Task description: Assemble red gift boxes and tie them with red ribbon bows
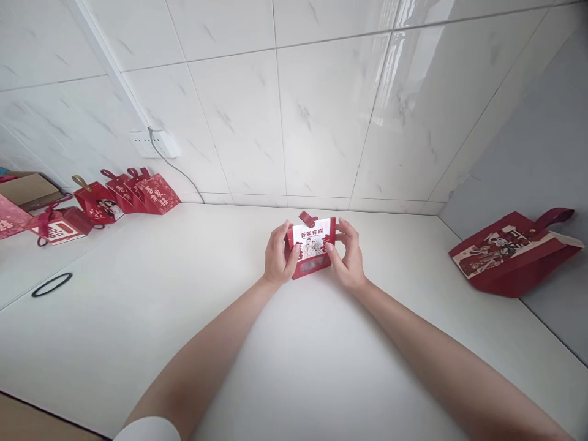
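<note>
A small red gift box [311, 250] with a white printed panel and a red tab handle on top stands upright on the white surface [229, 343], near the tiled wall. My left hand [278, 256] grips its left side, fingers curled round the edge. My right hand [348, 254] holds its right side, thumb on the front and fingers behind. Both forearms reach in from the bottom of the view.
A row of several similar red gift boxes [124, 196] lines the wall at far left, beside a cardboard box [27, 188]. A larger dark red bag [512, 252] lies flat at right. A black loop [51, 285] lies at left; a wall socket [154, 144] with a cable hangs above.
</note>
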Motion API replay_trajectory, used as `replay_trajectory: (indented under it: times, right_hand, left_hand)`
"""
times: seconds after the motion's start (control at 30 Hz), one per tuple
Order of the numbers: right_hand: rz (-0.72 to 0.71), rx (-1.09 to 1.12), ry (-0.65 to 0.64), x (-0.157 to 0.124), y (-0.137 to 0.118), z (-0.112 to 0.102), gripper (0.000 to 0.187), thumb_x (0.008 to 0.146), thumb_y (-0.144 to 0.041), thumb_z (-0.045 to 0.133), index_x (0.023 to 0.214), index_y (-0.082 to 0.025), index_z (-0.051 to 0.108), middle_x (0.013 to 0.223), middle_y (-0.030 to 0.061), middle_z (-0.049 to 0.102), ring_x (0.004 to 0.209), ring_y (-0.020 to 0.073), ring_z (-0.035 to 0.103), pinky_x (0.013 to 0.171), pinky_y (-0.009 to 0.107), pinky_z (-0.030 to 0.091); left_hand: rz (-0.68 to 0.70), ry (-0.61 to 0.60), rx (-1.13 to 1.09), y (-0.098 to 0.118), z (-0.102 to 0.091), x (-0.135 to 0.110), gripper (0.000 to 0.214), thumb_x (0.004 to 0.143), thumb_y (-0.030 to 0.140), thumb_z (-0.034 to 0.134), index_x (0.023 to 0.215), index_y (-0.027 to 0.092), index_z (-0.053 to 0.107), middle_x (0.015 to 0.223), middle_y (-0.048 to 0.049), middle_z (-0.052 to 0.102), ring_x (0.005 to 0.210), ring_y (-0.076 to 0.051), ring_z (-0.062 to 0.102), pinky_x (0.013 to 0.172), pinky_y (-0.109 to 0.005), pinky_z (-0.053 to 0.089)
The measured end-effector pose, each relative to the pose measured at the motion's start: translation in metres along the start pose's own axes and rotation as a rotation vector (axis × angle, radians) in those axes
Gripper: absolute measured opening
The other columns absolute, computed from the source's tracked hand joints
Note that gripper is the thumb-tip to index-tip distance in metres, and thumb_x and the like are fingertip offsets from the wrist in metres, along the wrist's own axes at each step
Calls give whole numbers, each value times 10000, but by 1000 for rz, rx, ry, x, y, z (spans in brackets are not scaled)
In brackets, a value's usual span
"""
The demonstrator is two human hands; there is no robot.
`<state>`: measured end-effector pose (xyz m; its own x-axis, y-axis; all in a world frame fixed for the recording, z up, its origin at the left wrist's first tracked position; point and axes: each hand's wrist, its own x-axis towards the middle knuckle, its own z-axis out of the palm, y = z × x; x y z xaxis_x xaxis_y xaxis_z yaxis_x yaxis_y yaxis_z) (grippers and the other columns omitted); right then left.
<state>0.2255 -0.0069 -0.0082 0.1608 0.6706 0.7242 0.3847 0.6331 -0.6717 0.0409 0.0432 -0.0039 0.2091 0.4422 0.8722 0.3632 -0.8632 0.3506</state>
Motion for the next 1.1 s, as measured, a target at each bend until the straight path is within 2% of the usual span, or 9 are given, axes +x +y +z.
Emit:
replay_trajectory:
  times: [0.2, 0.33, 0.4, 0.47, 0.53, 0.67, 0.8, 0.93, 1.1]
  right_hand:
    - [-103, -259, -21, -1, -7, -2, 466, 949, -328, 446, 1402, -274, 348, 1313, 118, 518, 1206, 292, 497, 987, 495, 420]
    - [-110, -328, 2, 4, -12, -4, 352, 954, -306, 446, 1304, -276, 462, 1083, 80, 606, 957, 243, 583, 909, 466, 437]
    - [-99, -349, 50, 8, -14, -5, 287, 950, -308, 455, 1222, -263, 534, 963, 70, 571, 857, 222, 572, 857, 449, 454]
    - [-122, -366, 95, 14, -18, -7, 243, 932, -316, 487, 1146, -253, 583, 961, 82, 520, 913, 240, 556, 843, 445, 464]
    - [-199, -379, 98, 22, -24, -12, 219, 905, -316, 530, 1104, -250, 595, 1084, 110, 496, 1058, 277, 526, 888, 465, 453]
    - [-376, -415, -63, 37, -39, -26, 248, 895, -270, 539, 1142, -267, 555, 1315, 95, 489, 1192, 288, 499, 982, 477, 399]
    - [-425, -463, -210, 43, -43, -32, 288, 925, -228, 489, 1203, -283, 538, 1309, 60, 567, 1135, 251, 566, 1022, 460, 372]
    - [-413, -447, -263, 42, -38, -32, 263, 931, -205, 474, 1174, -269, 554, 1222, 43, 636, 1072, 219, 606, 996, 422, 404]
    - [-420, -458, -270, 42, -34, -33, 228, 926, -191, 474, 1124, -251, 571, 1173, 53, 653, 1025, 223, 621, 873, 390, 466]
  left_hand:
    - [64, -19, -16, 5, 0, 3, 453, 928, 288, 430, 1375, 252, 367, 1225, -118, 551, 1118, -226, 541, 905, -389, 478]
    - [72, -10, 18, 6, -1, 7, 401, 915, 255, 458, 1312, 237, 405, 1169, -111, 563, 1094, -218, 546, 908, -391, 474]
    - [99, -7, 45, 8, -1, 10, 377, 909, 253, 475, 1280, 227, 414, 1153, -108, 557, 1093, -214, 542, 917, -392, 470]
    - [107, -9, 65, 8, -1, 12, 353, 915, 266, 470, 1260, 219, 414, 1153, -110, 549, 1098, -213, 539, 914, -391, 471]
    - [92, -13, 70, 9, -1, 13, 333, 928, 281, 444, 1253, 217, 410, 1155, -115, 544, 1101, -212, 541, 901, -389, 477]
    - [80, 21, 98, 10, 0, 13, 308, 933, 277, 438, 1236, 220, 438, 1147, -115, 557, 1105, -217, 538, 923, -405, 466]
    - [5, 16, 73, 15, 2, 10, 306, 939, 289, 443, 1239, 228, 452, 1188, -104, 576, 1129, -218, 537, 961, -404, 443]
    - [-206, -57, -75, 21, 3, 5, 346, 959, 352, 407, 1287, 243, 413, 1204, -87, 583, 1043, -190, 597, 879, -335, 479]
    - [-257, -81, -118, 20, 3, 3, 357, 955, 370, 411, 1291, 247, 407, 1213, -85, 586, 1038, -194, 607, 882, -332, 473]
